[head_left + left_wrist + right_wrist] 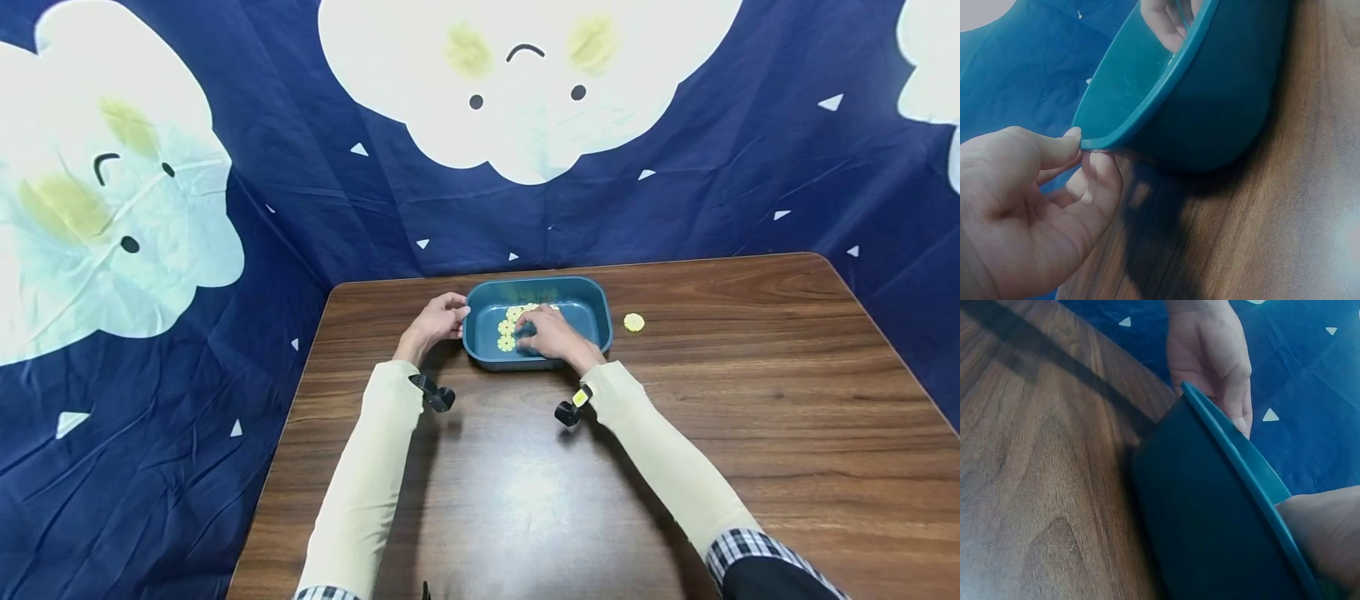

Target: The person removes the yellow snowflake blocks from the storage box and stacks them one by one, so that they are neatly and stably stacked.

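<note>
A teal rectangular basin [536, 364] stands on the wooden table, with several pale yellow flower-shaped pieces [506, 342] lying on its floor. My left hand [442, 318] pinches the basin's left rim; in the left wrist view the thumb of that hand [1041, 194] lies over the edge with fingers beneath. Inside the basin, my right hand [553, 336] reaches down among the yellow pieces with its fingers bent. The near wall hides the fingertips of the right hand [1329, 531] in the right wrist view, so whether they grip a piece cannot be made out.
One more yellow flower-shaped piece [633, 322] lies on the table [750, 375] to the right of the basin. Behind the table's far edge hangs a dark blue cloth [720, 208] printed with white clouds and small triangles. Both wrists carry small black cameras.
</note>
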Tool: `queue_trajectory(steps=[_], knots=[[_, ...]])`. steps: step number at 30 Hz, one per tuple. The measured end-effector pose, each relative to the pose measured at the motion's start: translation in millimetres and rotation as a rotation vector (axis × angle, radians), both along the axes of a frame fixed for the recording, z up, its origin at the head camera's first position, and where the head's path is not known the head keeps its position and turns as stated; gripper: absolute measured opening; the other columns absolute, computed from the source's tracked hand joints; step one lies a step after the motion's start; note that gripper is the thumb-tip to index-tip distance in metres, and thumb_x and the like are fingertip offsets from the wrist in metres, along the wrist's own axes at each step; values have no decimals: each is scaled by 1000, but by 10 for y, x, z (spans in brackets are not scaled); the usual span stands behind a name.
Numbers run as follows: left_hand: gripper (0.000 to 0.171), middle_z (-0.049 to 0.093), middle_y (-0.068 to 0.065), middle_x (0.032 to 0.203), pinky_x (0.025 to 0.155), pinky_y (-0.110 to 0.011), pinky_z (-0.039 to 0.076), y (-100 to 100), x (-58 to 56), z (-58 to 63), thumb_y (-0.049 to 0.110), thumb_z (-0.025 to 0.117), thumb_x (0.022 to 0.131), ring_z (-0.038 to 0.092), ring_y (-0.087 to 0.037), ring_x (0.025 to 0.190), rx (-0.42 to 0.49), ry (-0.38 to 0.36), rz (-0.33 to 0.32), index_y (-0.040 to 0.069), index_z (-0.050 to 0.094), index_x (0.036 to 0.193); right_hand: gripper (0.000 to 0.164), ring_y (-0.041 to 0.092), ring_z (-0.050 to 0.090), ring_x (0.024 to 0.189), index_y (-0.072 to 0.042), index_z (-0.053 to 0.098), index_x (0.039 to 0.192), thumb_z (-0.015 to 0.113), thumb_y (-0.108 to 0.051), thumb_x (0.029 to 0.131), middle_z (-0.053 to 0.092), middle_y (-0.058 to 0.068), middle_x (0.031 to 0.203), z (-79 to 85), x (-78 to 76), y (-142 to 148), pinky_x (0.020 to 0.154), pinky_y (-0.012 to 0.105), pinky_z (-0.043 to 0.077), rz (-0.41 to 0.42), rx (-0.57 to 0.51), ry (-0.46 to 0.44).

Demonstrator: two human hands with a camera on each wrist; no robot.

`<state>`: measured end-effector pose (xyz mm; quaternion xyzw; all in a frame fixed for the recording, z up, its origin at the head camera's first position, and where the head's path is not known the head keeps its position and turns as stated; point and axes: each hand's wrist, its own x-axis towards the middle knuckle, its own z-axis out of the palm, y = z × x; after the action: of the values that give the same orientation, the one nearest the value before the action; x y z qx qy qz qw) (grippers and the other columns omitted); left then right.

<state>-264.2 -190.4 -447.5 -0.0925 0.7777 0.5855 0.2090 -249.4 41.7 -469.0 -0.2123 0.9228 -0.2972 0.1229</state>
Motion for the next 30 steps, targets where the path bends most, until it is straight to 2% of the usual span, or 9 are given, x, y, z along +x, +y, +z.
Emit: queue_trajectory(steps=[5, 10, 17, 24, 30], knots=[[36, 47, -7, 87, 60, -22, 48, -3, 1, 11, 8, 47, 100, 50, -13, 67, 2, -2, -2, -1, 42, 134, 27, 32, 41, 125, -15, 68, 109, 73, -26, 85, 54, 13, 125, 11, -26, -67, 108, 46, 31, 2, 93, -33], [35, 47, -7, 87, 63, -23, 49, -8, -3, 3, 9, 47, 100, 50, -12, 67, 2, -4, -5, -1, 42, 134, 25, 33, 39, 119, -19, 69, 109, 72, -27, 85, 46, 15, 126, 0, -29, -150, 101, 47, 38, -29, 155, -41], [34, 47, -7, 87, 62, -23, 49, 2, 10, 4, 9, 47, 100, 50, -13, 67, 0, 3, -7, 0, 43, 133, 32, 33, 40, 115, -20, 67, 109, 77, -30, 81, 44, 15, 122, -22, -43, -233, 98, 45, 38, 1, 233, 53], [33, 47, -5, 86, 66, -26, 50, 10, 13, 1, 9, 47, 100, 50, -12, 67, -4, 8, -2, 1, 43, 132, 31, 31, 39, 114, -19, 68, 105, 79, -29, 78, 44, 14, 120, -33, -49, -253, 99, 42, 38, 2, 239, 70], [32, 47, -5, 86, 64, -25, 49, 8, 20, 11, 9, 47, 100, 50, -12, 67, -4, 3, 5, 1, 44, 132, 30, 29, 40, 109, -20, 68, 109, 77, -27, 81, 45, 12, 117, -27, -48, -266, 98, 40, 38, 31, 242, 79]])
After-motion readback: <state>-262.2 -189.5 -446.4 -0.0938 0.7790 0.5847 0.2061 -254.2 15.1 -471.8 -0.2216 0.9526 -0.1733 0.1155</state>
